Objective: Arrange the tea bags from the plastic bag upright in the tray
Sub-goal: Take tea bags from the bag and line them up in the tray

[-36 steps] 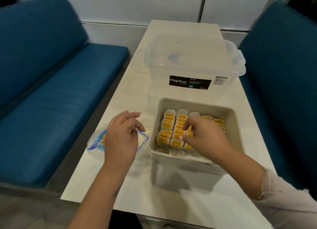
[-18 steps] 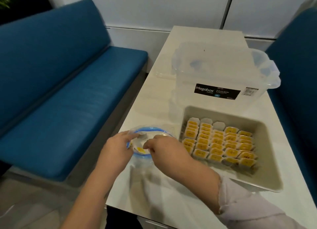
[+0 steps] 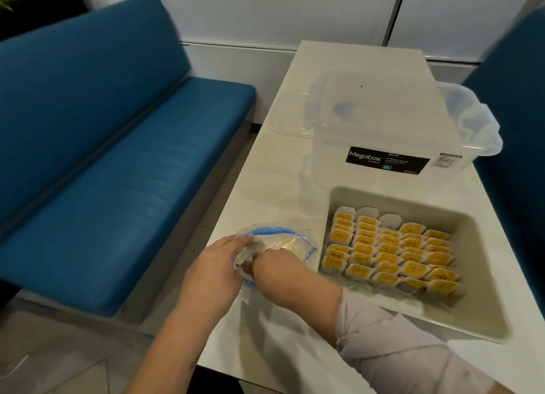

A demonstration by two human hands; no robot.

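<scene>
left hand (image 3: 213,268) curled, right hand (image 3: 277,271) reaching, fingertips touching

Plastic bag (image 3: 283,243) left of tray (image 3: 483,320), tea bags (image 3: 389,252) inside; storage box (image 3: 392,128) behind, all on table (image 3: 265,187).

Two hands are in view — the left hand (image 3: 211,268) and the right hand (image 3: 283,271). One plastic bag (image 3: 283,241), one tray (image 3: 477,314), one clear storage box (image 3: 392,122) on one white table (image 3: 280,187). Roughly thirty-odd tea bags (image 3: 386,250) stand in the tray in about five rows — an exact count cannot be told.
</scene>
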